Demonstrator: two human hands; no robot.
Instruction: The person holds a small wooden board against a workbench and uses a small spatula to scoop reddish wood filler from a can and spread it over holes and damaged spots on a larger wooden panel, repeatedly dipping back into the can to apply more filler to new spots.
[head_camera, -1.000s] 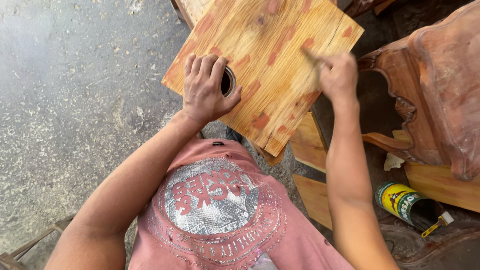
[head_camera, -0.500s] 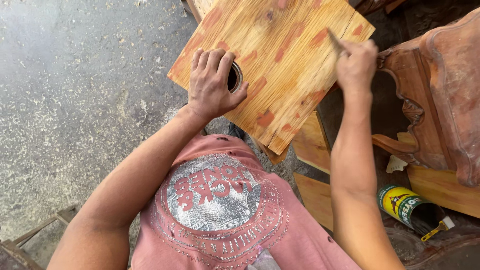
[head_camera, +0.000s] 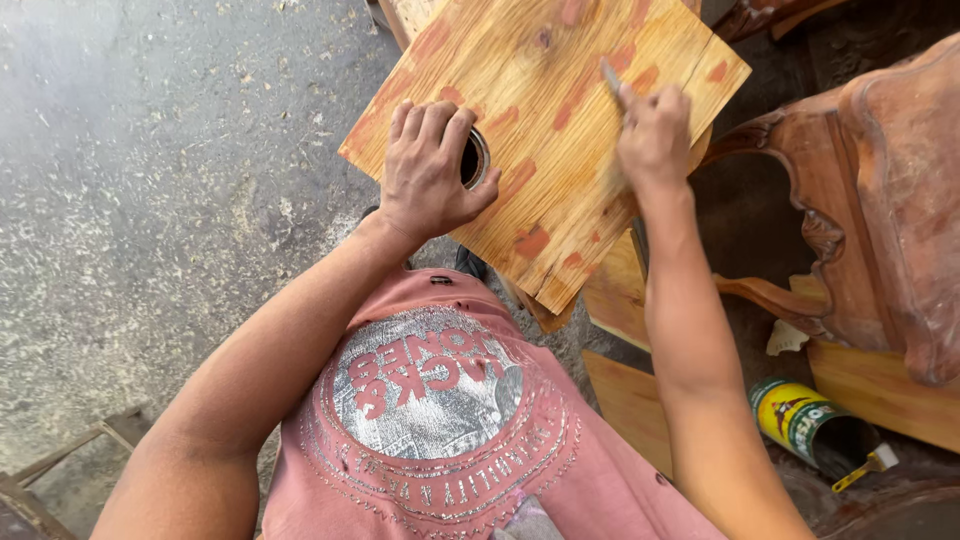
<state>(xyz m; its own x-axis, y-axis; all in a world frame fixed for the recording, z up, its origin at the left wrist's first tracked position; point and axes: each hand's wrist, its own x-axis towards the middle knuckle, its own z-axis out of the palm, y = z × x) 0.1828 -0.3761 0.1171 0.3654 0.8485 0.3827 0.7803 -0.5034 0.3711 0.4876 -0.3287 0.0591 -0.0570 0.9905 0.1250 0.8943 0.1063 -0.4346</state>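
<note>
- Plywood board (head_camera: 560, 120), yellow-orange with reddish putty patches, lies tilted ahead of the person; its far edge is cut off by the frame.
- Left hand (head_camera: 428, 170) rests flat, fingers spread, on the board's left edge, covering most of a small round tin (head_camera: 474, 160); only its dark rim shows.
- Right hand (head_camera: 655, 135) is clenched round a thin blade (head_camera: 611, 76), tip on the board; handle hidden.
- Near right, on the ground: a can (head_camera: 805, 425) on its side, yellow and green label, a yellow-handled tool (head_camera: 866, 467) at its mouth.
- Far right: carved reddish chair (head_camera: 880, 190), partly cut off.
- Left: grey floor (head_camera: 150, 180), dusted with shavings.
</note>
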